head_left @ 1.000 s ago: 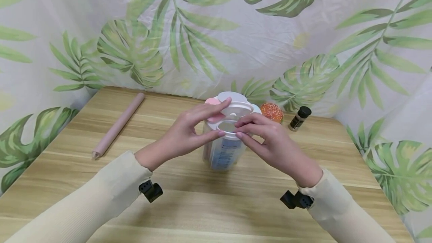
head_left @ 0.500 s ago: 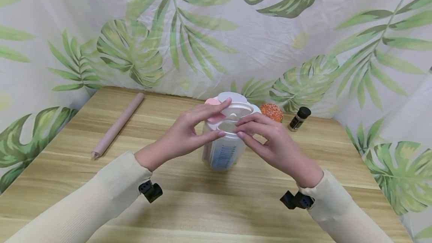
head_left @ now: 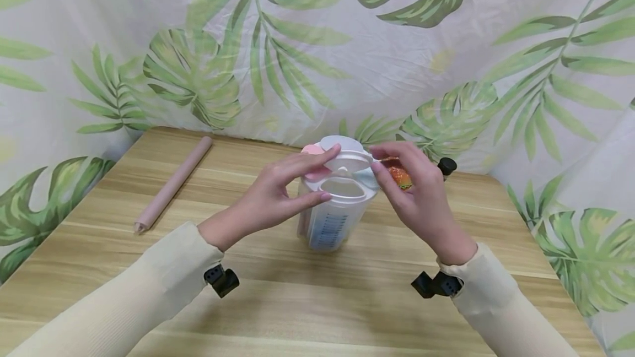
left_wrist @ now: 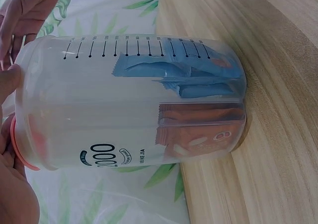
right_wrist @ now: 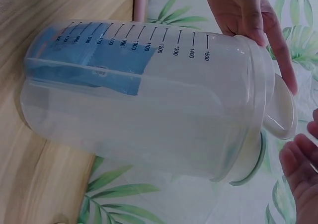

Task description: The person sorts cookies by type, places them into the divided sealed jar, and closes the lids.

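Note:
A clear storage jar (head_left: 342,219) with a divided interior stands upright on the table. Its near white flap lid (head_left: 354,163) is raised over an oval opening (head_left: 342,187). Blue packets (right_wrist: 114,60) lie in one compartment, reddish-brown packets (left_wrist: 198,129) in another. My left hand (head_left: 270,194) grips the jar's top, thumb at the front rim and fingers reaching behind the raised lid. My right hand (head_left: 419,191) hovers just right of the lid with bent fingers. In the right wrist view a small gap shows between its fingertips (right_wrist: 290,154) and the lid.
Left on the wooden table (head_left: 278,313) lies a long pink roll (head_left: 173,186). Behind my right hand are a toy burger (head_left: 401,176) and a black-capped bottle (head_left: 447,166), both partly hidden. A leaf-print cloth (head_left: 297,43) hangs behind the table.
My right hand has left the opening's front rim and moved right and back beside the raised lid, covering part of the burger and bottle. My left hand and the jar stay put.

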A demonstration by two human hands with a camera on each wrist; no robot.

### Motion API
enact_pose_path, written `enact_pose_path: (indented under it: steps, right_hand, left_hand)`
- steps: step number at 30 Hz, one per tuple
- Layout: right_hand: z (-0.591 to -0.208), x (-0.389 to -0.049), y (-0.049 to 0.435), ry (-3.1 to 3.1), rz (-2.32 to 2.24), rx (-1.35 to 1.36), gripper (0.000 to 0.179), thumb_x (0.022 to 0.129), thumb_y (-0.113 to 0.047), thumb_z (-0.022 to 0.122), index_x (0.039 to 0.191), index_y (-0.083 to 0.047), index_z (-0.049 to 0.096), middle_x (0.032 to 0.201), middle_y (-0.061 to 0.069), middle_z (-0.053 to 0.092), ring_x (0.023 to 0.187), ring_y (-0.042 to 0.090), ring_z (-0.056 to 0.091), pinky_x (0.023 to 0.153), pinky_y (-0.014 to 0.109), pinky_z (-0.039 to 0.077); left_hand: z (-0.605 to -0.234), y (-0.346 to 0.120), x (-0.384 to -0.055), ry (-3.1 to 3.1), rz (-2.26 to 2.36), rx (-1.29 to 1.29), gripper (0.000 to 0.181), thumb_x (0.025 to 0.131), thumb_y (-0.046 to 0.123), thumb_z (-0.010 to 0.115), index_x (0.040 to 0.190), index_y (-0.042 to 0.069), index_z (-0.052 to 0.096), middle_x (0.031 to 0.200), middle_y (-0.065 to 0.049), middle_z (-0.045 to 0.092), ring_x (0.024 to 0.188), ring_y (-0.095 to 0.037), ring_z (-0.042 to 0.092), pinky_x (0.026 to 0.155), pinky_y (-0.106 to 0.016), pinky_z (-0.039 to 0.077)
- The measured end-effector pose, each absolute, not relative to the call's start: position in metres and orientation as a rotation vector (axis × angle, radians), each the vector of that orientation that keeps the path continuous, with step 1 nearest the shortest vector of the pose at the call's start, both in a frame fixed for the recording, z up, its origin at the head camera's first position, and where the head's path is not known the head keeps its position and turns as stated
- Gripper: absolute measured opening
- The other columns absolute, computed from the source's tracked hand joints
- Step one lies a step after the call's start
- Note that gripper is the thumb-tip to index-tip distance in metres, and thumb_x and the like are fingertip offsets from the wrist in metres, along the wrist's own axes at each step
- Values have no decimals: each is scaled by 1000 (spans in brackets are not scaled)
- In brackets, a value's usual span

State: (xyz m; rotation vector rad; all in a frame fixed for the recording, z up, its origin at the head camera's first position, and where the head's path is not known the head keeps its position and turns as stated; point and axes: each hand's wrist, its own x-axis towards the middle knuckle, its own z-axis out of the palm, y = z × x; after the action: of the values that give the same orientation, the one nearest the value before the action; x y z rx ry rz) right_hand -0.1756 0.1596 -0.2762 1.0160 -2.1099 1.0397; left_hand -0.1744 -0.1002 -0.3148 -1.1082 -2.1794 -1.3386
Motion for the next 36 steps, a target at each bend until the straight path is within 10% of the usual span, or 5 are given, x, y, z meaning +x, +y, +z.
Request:
enact_pose_path:
  steps: [17,27,36]
  right_hand:
    - [-279,-187,160,-2282,1370,871,13,98,0,70,107,2,78,91,16,79,72,6,69,62,16,56]
    - [-280,-185,165,-2263,1336,987,13,91,10,73,101,4,78,92,17,78,71,3,64,63,13,53]
    - [-285,-180,174,-2228,1284,1172,23,87,14,75,107,2,80,102,17,80,95,4,71,83,20,63]
  left_hand:
    - [-310,-100,-175,-2260,-1278,-1105,70,92,16,82,155,14,51,143,-5,66,124,-17,65,115,-43,49]
    - [-307,-99,-174,-2300,-1331,-1012,38,102,12,67,140,12,67,136,-1,72,113,-13,66,102,-35,55]
    - [-309,-98,-176,-2263,-1306,-1053,32,100,7,69,132,10,74,134,-5,74,135,-22,63,119,-40,47]
